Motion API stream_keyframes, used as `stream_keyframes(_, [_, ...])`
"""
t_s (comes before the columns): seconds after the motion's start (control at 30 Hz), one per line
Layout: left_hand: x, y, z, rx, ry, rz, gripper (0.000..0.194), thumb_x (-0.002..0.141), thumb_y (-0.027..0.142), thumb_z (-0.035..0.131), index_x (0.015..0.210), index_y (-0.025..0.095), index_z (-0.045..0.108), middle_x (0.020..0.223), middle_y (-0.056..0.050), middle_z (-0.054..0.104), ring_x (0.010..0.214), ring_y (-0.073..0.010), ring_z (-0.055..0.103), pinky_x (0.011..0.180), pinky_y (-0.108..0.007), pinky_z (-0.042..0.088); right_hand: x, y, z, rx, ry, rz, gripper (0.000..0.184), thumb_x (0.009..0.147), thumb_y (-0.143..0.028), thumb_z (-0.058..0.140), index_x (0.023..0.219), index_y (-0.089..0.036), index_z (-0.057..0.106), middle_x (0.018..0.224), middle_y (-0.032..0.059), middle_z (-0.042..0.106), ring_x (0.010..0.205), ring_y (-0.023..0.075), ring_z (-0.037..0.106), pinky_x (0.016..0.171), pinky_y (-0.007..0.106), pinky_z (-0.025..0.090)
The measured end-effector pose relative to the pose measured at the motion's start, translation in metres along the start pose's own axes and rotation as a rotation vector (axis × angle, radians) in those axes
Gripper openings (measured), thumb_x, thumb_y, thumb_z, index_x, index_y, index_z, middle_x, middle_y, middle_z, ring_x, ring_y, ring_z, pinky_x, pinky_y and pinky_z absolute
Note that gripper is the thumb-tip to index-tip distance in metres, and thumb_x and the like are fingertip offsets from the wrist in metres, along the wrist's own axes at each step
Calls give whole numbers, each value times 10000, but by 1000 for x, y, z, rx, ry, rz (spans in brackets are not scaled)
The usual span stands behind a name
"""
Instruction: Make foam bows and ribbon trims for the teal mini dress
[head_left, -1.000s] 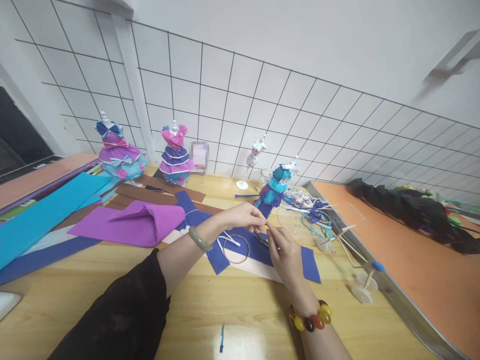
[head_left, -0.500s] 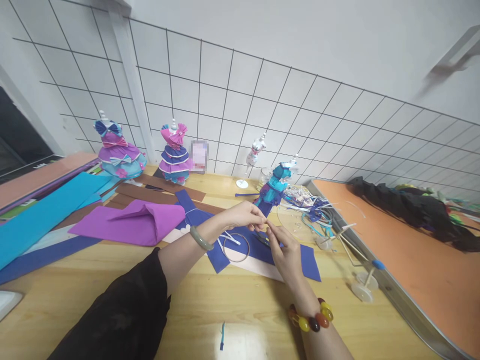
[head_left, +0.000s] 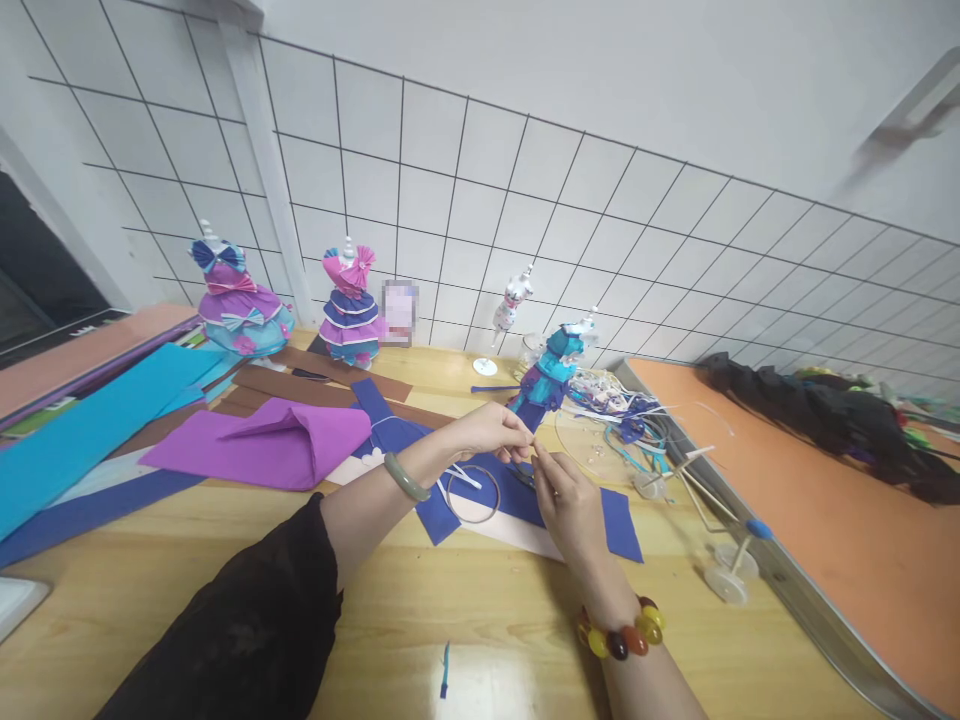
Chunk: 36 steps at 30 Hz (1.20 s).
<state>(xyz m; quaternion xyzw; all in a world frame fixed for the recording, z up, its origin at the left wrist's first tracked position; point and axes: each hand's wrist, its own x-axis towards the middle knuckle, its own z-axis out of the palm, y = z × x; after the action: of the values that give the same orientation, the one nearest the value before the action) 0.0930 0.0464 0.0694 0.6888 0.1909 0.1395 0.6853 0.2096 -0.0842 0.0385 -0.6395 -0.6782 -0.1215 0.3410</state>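
Fingertips of my left hand (head_left: 496,430) and my right hand (head_left: 570,497) meet above the middle of the table, both closed in a pinch. Whatever they pinch is too small to make out. Just behind them a small dress form in a teal and purple dress (head_left: 553,365) leans to the right. Below lie dark blue strips (head_left: 621,525) over a pale pink strip (head_left: 517,533). A thin brown ring (head_left: 472,520) and white ties (head_left: 466,477) rest on these. Part of a dark object (head_left: 523,474), perhaps scissors, shows between my hands.
Two dressed forms, one in purple and teal (head_left: 244,305) and one in pink and navy (head_left: 349,315), stand at the back left. A bare form (head_left: 513,300) stands mid-back. Purple cloth (head_left: 255,445) lies left, tangled ribbons (head_left: 611,395) right. An orange tray (head_left: 840,530) borders the right side.
My right hand has turned slightly, its fingers more curled in against the left fingertips. The left hand and the things on the table look the same.
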Motion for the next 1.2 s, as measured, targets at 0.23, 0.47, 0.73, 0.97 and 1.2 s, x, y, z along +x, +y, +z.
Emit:
stream_keyframes(0.23, [2,-2,2,-12,63,-5,172,687,250,562,727,90,610,612,-30,594,551,-76,554,507,-185,422,1,-2,3,168,27,92,306,857,-249,402,1107,-196,570,754,63,597,623,158,550,559,270,441])
stream_keyframes(0.47, [1,0,1,-111,33,-24,211,666,285,597,745,90,615,656,-49,609,575,-89,564,526,-208,434,1,-3,2,75,-12,76,340,863,-235,386,1170,-185,522,739,67,595,609,167,549,560,280,433])
stream_keyframes(0.73, [0,1,-1,-206,14,-82,270,628,330,645,735,85,609,646,-51,607,566,-91,559,527,-219,427,0,-1,1,-135,-53,4,372,878,-212,340,1216,-139,477,736,80,604,619,160,568,561,250,421])
stream_keyframes(0.97, [8,-9,8,-258,155,-104,179,633,266,621,663,95,582,574,-19,569,506,-79,542,451,-182,392,2,-4,0,-328,-93,-17,378,878,-204,326,1216,-131,476,711,75,600,569,153,546,495,238,370])
stream_keyframes(1.2, [12,-11,16,-273,266,-90,120,646,209,591,617,96,562,526,-12,551,475,-68,518,438,-175,391,2,-5,5,-343,-152,34,414,879,-225,311,1269,-128,409,756,98,629,593,189,583,481,263,400])
